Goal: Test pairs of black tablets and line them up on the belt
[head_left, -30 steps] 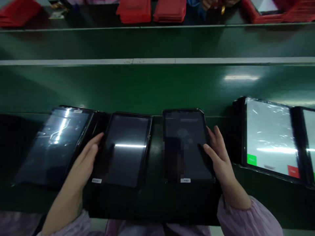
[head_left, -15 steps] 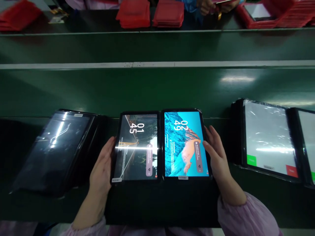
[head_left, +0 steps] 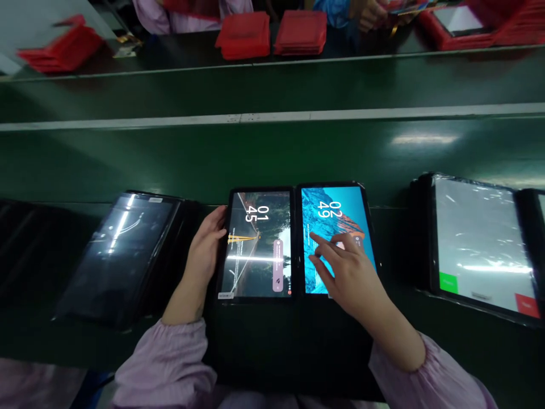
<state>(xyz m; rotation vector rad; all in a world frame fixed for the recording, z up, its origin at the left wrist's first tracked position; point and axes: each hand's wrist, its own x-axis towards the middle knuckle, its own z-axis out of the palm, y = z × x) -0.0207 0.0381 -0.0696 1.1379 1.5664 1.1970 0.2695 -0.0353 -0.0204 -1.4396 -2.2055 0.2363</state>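
Two lit tablets lie side by side in front of me. The left tablet (head_left: pixel 258 267) shows a road picture and the digits 01 45; the right tablet (head_left: pixel 313 196) shows a blue wallpaper with 02 49. My left hand (head_left: pixel 205 250) grips the left tablet's outer edge, its thumb at the rim and the other fingers along the side. Over the right tablet's screen is my right hand (head_left: pixel 356 275), fingers apart and partly bent, holding nothing. Its fingertips are at or just above the glass; contact is unclear. This hand covers the lower right of that screen.
A stack of dark tablets (head_left: pixel 123 250) in clear film stands left. To the right, more tablets (head_left: pixel 481 227) show white screens with green and red corners. Across the green bench (head_left: pixel 264 147) are red pouches (head_left: pixel 244 37) and a co-worker's hands (head_left: pixel 370 14).
My right hand has left the right tablet's outer edge and moved left over its screen. My left hand stays at the left tablet's edge. The whole view has shifted slightly.
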